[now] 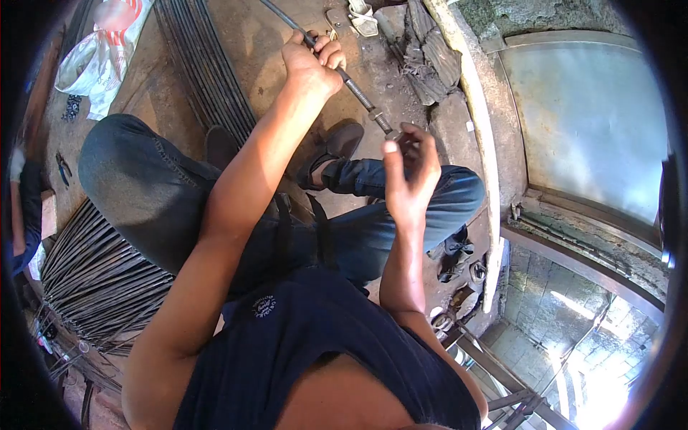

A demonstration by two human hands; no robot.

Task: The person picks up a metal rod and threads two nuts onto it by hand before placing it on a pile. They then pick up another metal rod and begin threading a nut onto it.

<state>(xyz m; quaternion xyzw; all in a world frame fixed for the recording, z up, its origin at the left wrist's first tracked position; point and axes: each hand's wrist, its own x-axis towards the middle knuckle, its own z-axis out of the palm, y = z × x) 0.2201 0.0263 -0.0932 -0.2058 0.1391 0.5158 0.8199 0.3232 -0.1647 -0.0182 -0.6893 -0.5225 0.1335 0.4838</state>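
My left hand (pixel 312 63) is closed around a long dark metal rod (pixel 351 84), which slants from the top edge down to the right. The rod's lower end is threaded. A hex nut (pixel 376 115) sits on the thread, and a second nut (pixel 393 135) is at the very tip. At that tip is my right hand (pixel 411 170), its thumb and curled forefinger on either side of the end nut. The other right fingers are bent and partly hidden.
Long rods (pixel 204 68) lie in a bundle beyond my left knee. More rods (pixel 100 276) are stacked at my left, near pliers (pixel 64 169). A white sack (pixel 100 68) lies top left. A pale pole (pixel 476 122) runs along my right side. Another person's arm (pixel 18 208) shows far left.
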